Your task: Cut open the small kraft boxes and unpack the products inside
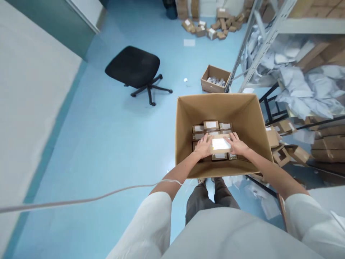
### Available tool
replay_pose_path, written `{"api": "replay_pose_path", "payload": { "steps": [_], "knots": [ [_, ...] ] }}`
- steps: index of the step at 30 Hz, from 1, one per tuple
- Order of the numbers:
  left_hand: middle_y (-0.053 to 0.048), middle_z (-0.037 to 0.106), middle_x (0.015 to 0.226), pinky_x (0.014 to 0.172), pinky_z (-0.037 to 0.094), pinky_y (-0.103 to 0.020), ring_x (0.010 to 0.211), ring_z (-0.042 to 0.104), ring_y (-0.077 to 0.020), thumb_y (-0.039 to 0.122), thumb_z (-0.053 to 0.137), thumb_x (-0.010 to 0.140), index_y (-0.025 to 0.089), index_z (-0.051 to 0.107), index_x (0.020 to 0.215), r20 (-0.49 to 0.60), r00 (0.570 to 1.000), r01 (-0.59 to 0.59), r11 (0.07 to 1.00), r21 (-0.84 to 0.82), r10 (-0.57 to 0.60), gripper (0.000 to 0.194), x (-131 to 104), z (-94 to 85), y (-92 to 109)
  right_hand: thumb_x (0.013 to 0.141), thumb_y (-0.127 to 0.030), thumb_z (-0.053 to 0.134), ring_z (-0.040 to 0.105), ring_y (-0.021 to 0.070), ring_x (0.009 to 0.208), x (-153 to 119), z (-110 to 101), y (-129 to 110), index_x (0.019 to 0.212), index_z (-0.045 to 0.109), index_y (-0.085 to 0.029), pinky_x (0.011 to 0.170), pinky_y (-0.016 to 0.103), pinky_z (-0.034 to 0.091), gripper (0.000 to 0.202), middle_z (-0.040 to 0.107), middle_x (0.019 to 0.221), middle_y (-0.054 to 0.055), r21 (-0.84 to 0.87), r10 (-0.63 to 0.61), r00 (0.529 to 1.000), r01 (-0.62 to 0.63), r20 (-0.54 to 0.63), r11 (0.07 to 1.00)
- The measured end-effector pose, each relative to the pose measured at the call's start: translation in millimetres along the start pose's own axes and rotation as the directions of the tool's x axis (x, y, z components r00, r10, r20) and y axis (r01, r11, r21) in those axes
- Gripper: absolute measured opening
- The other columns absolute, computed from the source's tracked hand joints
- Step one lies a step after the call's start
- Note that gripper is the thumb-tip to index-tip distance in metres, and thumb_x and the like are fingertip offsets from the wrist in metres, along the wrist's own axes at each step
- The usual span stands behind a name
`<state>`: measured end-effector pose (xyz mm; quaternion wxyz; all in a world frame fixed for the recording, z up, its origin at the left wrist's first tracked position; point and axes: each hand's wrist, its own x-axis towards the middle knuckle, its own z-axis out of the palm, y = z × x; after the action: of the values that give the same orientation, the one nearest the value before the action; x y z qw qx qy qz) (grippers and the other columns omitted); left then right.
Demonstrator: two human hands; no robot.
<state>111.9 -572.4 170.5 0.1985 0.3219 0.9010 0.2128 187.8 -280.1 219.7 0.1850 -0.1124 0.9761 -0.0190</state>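
Parcel (221,144), probably stiff and light, is suitably clasped at its ends by half-curled left hand (203,146) and right hand (237,144).

The large carton (215,103) is open at the top, its four walls barring any sideways entry. Beyond the held box (221,144), toward the far side, a hand could drop in above the packed boxes (211,125). A cable (81,201) crosses the left arm (185,167); shelving (269,40) blocks the far right.
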Motion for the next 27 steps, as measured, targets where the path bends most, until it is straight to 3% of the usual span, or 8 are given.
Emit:
{"api": "replay_pose_path", "payload": {
  "steps": [6, 11, 15, 18, 21, 24, 27],
  "knots": [
    [-0.018, 0.001, 0.186, 0.130, 0.035, -0.066, 0.167, 0.022, -0.0513, 0.039, 0.091, 0.078, 0.030, 0.012, 0.178, -0.115, 0.962, -0.240, 0.968, 0.067, 0.246, 0.127, -24, -45.9, 37, 0.072, -0.045, 0.094, 0.008, 0.0569, 0.165, -74, -61, -20, 0.177, 0.025, -0.026, 0.108, 0.063, 0.056, 0.127, 0.014, 0.182, 0.025, -0.033, 0.081, 0.984, -0.087, -0.158, 0.996],
    [-0.019, 0.005, 0.185, 0.132, 0.035, -0.062, 0.166, 0.028, -0.0464, 0.039, 0.088, 0.085, 0.029, 0.014, 0.178, -0.257, 0.845, -0.471, 0.880, 0.056, 0.469, 0.119, -16, -91.3, 71, 0.074, -0.046, 0.093, 0.009, 0.0566, 0.164, -138, -107, -24, 0.176, 0.028, -0.023, 0.119, 0.069, 0.044, 0.123, 0.013, 0.182, 0.024, -0.046, 0.175, 0.918, -0.204, -0.356, 0.978],
    [-0.017, 0.007, 0.184, 0.132, 0.037, -0.061, 0.165, 0.033, -0.0448, 0.041, 0.083, 0.091, 0.031, 0.017, 0.177, -0.278, 0.755, -0.600, 0.797, 0.073, 0.594, 0.109, -10, -109.5, 118, 0.074, -0.044, 0.092, 0.015, 0.0557, 0.162, -202, -125, -19, 0.173, 0.034, -0.022, 0.123, 0.071, 0.037, 0.116, 0.018, 0.180, 0.024, -0.053, 0.236, 0.855, -0.292, -0.461, 0.955],
    [-0.017, 0.010, 0.183, 0.131, 0.039, -0.060, 0.163, 0.036, -0.0436, 0.043, 0.080, 0.093, 0.029, 0.018, 0.177, -0.280, 0.708, -0.661, 0.748, 0.061, 0.649, 0.105, -4, -108.4, 161, 0.075, -0.046, 0.091, 0.015, 0.0556, 0.161, -252, -119, -12, 0.173, 0.034, -0.021, 0.122, 0.072, 0.037, 0.116, 0.017, 0.179, 0.024, -0.023, 0.324, 0.790, -0.392, -0.521, 0.920],
    [-0.017, 0.026, 0.177, 0.128, 0.044, -0.056, 0.156, 0.046, -0.0405, 0.039, 0.075, 0.096, 0.028, 0.021, 0.176, -0.232, 0.697, -0.693, 0.721, 0.025, 0.678, 0.097, 6, -94.9, 208, 0.075, -0.051, 0.091, 0.016, 0.0552, 0.160, -299, -97, -4, 0.173, 0.034, -0.023, 0.117, 0.072, 0.042, 0.117, 0.018, 0.178, 0.025, 0.050, 0.439, 0.702, -0.501, -0.561, 0.864],
    [-0.016, 0.038, 0.171, 0.127, 0.046, -0.054, 0.151, 0.052, -0.0379, 0.036, 0.072, 0.097, 0.027, 0.028, 0.174, -0.163, 0.676, -0.728, 0.686, 0.006, 0.719, 0.089, 15, -68.7, 257, 0.073, -0.056, 0.091, 0.017, 0.0546, 0.159, -342, -62, 2, 0.172, 0.035, -0.024, 0.114, 0.069, 0.047, 0.118, 0.019, 0.177, 0.025, 0.149, 0.564, 0.607, -0.596, -0.559, 0.789],
    [-0.015, 0.040, 0.170, 0.129, 0.044, -0.052, 0.153, 0.049, -0.0371, 0.032, 0.069, 0.097, 0.026, 0.033, 0.172, -0.070, 0.652, -0.757, 0.653, -0.002, 0.755, 0.084, 20, -31.0, 304, 0.071, -0.055, 0.091, 0.019, 0.0536, 0.159, -382, -18, 2, 0.172, 0.033, -0.023, 0.115, 0.067, 0.046, 0.121, 0.020, 0.176, 0.025, 0.247, 0.690, 0.518, -0.679, -0.506, 0.691]
  ]
}}
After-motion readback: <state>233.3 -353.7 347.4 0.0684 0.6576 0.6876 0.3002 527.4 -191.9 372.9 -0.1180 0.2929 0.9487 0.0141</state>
